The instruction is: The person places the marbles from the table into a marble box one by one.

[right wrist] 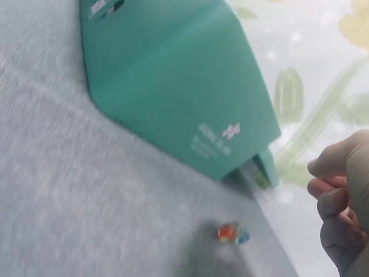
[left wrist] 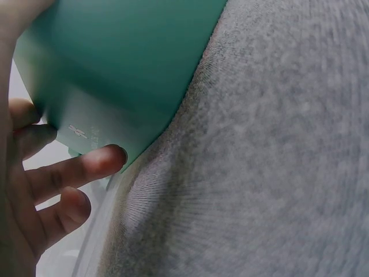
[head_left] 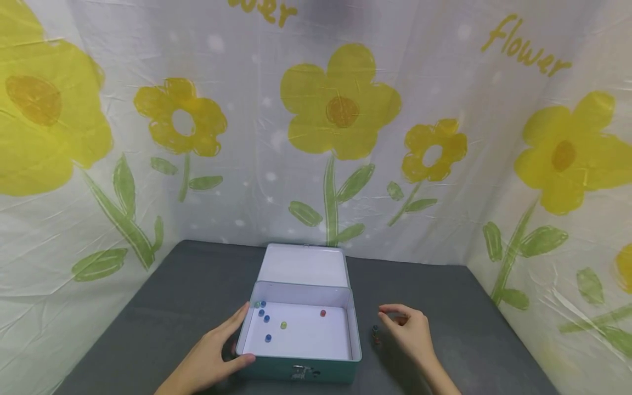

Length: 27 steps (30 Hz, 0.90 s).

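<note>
An open green tin box [head_left: 296, 368] with a white inside stands on the dark table, its lid [head_left: 303, 266] tipped back. Several small glassy marbles, blue [head_left: 268, 338], green [head_left: 283, 325] and red [head_left: 323, 313], lie spread over its floor. My left hand [head_left: 209, 351] rests against the box's left side, fingers along the wall and thumb on the front rim. Right of the box, my right hand [head_left: 410, 329] hovers with thumb and index fingertips close together and nothing visible between them. Just left of it, small red-orange [right wrist: 226, 233] and blue [right wrist: 243, 236] marbles lie on the table.
A white curtain [head_left: 257, 192] printed with yellow flowers hangs behind and along both sides of the grey table [head_left: 424, 285]. The raised lid stands at the box's far side. A metal clasp [head_left: 298, 372] sits on the box's front.
</note>
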Tool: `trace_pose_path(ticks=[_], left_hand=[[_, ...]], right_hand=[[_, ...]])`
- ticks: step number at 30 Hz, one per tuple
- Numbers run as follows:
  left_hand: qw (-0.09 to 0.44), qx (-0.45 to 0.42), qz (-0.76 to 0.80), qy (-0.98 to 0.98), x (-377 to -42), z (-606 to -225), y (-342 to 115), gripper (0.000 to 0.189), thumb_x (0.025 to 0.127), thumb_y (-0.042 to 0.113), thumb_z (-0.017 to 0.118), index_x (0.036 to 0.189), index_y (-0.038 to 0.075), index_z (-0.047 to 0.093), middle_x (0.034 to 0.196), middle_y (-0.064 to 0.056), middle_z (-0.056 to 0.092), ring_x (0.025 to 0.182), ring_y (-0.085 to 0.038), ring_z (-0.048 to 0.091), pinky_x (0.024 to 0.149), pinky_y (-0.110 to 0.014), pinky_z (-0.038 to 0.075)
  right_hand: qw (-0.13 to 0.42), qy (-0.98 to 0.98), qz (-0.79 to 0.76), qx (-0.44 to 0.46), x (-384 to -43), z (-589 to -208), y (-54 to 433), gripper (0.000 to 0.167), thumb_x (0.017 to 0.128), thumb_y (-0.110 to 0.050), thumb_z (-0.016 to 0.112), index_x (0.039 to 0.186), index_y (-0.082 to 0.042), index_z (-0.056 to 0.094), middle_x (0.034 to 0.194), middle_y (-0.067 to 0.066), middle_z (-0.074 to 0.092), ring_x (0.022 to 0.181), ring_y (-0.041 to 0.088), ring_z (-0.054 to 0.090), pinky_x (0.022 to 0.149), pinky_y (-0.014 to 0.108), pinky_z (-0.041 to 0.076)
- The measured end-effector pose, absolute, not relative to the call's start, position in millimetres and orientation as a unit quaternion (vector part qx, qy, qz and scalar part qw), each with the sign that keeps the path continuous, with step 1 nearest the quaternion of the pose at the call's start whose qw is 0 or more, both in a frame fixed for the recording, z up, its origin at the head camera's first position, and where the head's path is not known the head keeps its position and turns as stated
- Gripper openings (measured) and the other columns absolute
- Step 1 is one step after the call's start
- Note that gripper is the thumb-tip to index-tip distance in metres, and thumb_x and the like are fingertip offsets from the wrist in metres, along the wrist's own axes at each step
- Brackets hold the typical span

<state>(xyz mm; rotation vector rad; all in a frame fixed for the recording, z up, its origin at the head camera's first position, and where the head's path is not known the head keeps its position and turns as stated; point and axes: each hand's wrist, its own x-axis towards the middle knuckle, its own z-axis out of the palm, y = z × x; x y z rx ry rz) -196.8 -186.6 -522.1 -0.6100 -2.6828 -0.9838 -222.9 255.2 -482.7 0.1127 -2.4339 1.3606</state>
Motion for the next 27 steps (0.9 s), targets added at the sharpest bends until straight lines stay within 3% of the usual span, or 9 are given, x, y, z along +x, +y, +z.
trace_pose_path(ticks=[3, 16, 20, 27], left_hand=[[0.117, -0.208, -0.332, -0.912, -197, -522, -187, 0.100, 0.089, 0.054, 0.083, 0.167, 0.016, 0.035, 0.167, -0.010, 0.042, 0.146, -0.033, 0.050, 0.107, -0.062, 0.051], [0.126, -0.208, -0.327, -0.913, -199, -525, -187, 0.102, 0.087, 0.057, 0.083, 0.167, 0.017, 0.036, 0.166, -0.010, 0.044, 0.145, -0.033, 0.051, 0.105, -0.062, 0.052], [0.129, -0.210, -0.327, -0.913, -198, -524, -187, 0.101, 0.087, 0.057, 0.083, 0.167, 0.016, 0.037, 0.166, -0.010, 0.044, 0.145, -0.033, 0.051, 0.105, -0.062, 0.052], [0.132, -0.209, -0.325, -0.913, -197, -524, -187, 0.101, 0.087, 0.058, 0.083, 0.167, 0.017, 0.037, 0.166, -0.010, 0.045, 0.145, -0.032, 0.051, 0.106, -0.061, 0.052]], right_hand=[[0.166, -0.863, 0.476, 0.026, -223, -488, 261, 0.012, 0.091, -0.004, 0.082, 0.103, -0.003, 0.082, 0.062, 0.007, 0.070, 0.040, -0.004, 0.024, 0.041, 0.014, 0.020], [0.137, -0.888, 0.439, -0.008, -226, -515, 276, 0.014, 0.088, -0.003, 0.084, 0.102, -0.007, 0.083, 0.095, 0.005, 0.081, 0.041, 0.003, 0.036, 0.042, 0.017, 0.028], [0.128, -0.885, 0.447, -0.002, -224, -520, 275, 0.016, 0.087, 0.000, 0.084, 0.101, -0.006, 0.083, 0.097, 0.006, 0.081, 0.042, 0.004, 0.041, 0.043, 0.017, 0.033], [0.118, -0.884, 0.453, 0.005, -224, -526, 275, 0.017, 0.085, 0.001, 0.086, 0.099, -0.008, 0.083, 0.094, 0.003, 0.081, 0.041, 0.000, 0.033, 0.043, 0.015, 0.027]])
